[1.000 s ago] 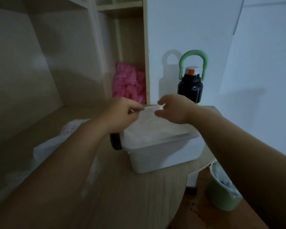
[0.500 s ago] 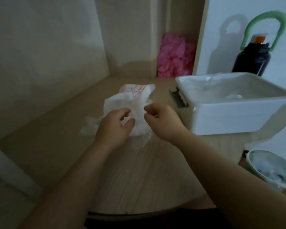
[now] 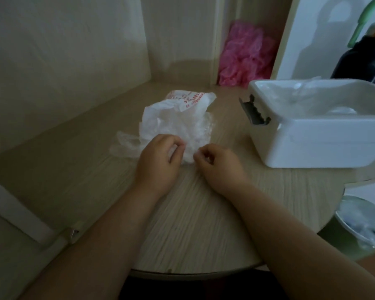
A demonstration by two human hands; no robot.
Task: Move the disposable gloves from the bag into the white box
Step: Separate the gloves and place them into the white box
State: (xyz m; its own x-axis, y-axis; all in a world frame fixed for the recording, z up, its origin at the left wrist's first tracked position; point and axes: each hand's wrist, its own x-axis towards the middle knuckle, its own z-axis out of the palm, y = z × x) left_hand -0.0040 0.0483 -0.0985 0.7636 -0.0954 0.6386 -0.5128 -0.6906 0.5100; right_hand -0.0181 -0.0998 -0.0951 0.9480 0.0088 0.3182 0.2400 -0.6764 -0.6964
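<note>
Dim, soft blur, edges warped

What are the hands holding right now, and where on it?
Both the left hand and right hand pinch the near edge of the crumpled clear gloves spilling from the bag.

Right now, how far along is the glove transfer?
Done: the white box already holds some clear gloves. In hand: the left hand pinches the near edge of the glove pile spilling from the bag; the right hand curls beside it, grip unclear. Left: most of that pile, plus one loose glove on the table, is outside the box.
</note>
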